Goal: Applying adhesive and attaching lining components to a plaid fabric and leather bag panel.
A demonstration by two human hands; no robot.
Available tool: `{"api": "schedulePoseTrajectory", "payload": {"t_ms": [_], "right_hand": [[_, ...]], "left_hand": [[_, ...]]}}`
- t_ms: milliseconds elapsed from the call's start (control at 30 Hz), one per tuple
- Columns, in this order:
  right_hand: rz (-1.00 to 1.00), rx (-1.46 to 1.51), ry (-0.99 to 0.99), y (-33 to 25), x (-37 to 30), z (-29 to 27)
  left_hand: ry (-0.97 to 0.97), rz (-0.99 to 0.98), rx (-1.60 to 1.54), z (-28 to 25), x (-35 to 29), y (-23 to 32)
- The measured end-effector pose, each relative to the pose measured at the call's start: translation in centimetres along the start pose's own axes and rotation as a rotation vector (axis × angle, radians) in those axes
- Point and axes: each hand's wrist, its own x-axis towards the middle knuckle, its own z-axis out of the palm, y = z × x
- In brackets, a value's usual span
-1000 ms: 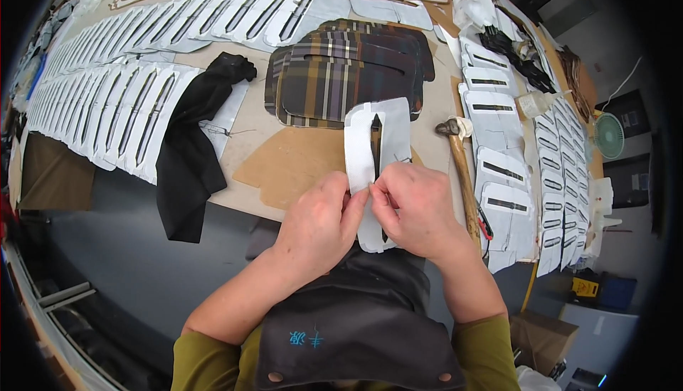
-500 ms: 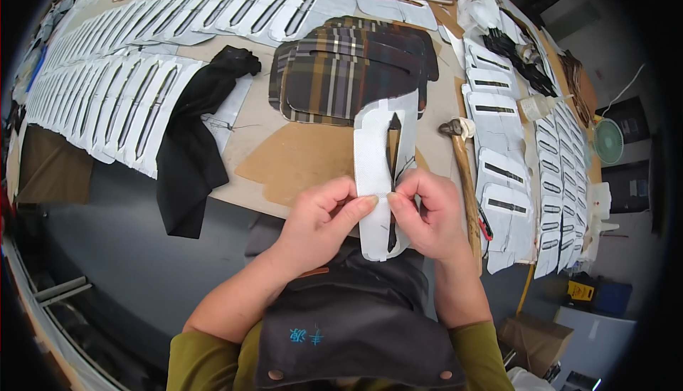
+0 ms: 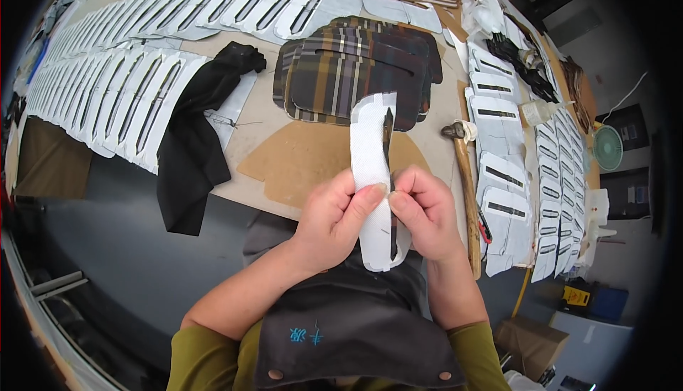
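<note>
Pinching a white piece (image 3: 371, 152), both hands (image 3: 329, 220) (image 3: 432, 224) above blue apron lettering (image 3: 306, 335)

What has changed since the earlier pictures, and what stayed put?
The white slitted piece has turned or folded, so its right side, visible a second ago, is mostly hidden; its near end moved toward the person. The left hand and right hand keep hold of it. The hammer, plaid panels and black cloth stayed.

Olive-green sleeves (image 3: 203, 355) flank a dark grey apron (image 3: 363, 341) bearing blue lettering (image 3: 297, 335) and two copper-coloured studs (image 3: 274, 374).
</note>
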Motion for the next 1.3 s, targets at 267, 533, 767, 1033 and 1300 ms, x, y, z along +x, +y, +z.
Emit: {"api": "schedulePoseTrajectory", "payload": {"t_ms": [267,533,767,1033,1300], "right_hand": [[0.095,0.371,-0.125,0.0,0.3,-0.3],[0.165,0.141,-0.159,-1.0,0.5,-0.9],[0.129,0.309,-0.129,0.7,0.0,-0.2],[-0.121,-0.614,-0.271,-3.8,3.8,-1.5],[-0.206,-1.032,-0.383,0.8,4.4,-0.3]], "left_hand": [[-0.054,-0.137,-0.448,-0.1,-0.3,-0.5],[-0.047,-0.017,-0.112,-0.7,-0.3,-0.8],[-0.064,0.023,-0.167,-0.6,-0.1,-0.8],[-0.026,-0.359,-0.29,-1.9,-2.0,-0.6],[-0.115,0.178,0.861,-3.7,-1.0,2.2]]}}
